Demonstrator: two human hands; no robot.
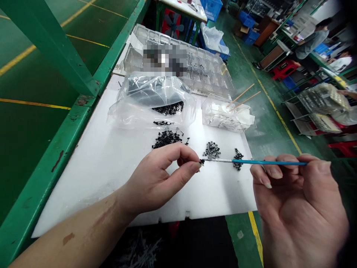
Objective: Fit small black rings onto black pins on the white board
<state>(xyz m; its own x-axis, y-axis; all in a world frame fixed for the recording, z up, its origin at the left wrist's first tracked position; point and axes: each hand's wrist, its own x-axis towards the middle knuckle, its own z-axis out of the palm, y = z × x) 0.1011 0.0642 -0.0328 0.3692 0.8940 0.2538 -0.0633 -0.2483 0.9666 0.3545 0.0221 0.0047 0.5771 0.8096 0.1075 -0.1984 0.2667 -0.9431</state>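
Observation:
My left hand (pixel 161 175) hovers over the white work board (pixel 106 163), thumb and forefinger pinched on a tiny black part (pixel 201 162) at the tip of a thin blue stick (pixel 251 162). My right hand (pixel 298 201) holds the other end of that stick between fingers and thumb, palm turned up, off the board's right edge. Just beyond the stick lie a pile of small black parts (pixel 166 138), a cluster of small ring-shaped parts (pixel 211 150) and a smaller black heap (pixel 238 158).
A clear plastic bag (pixel 150 100) with more black parts lies behind the piles. A clear box (pixel 227 113) holding two wooden sticks stands at the right, clear moulded trays (pixel 195 63) behind. A green frame (pixel 55 48) borders the left. People work at benches far right.

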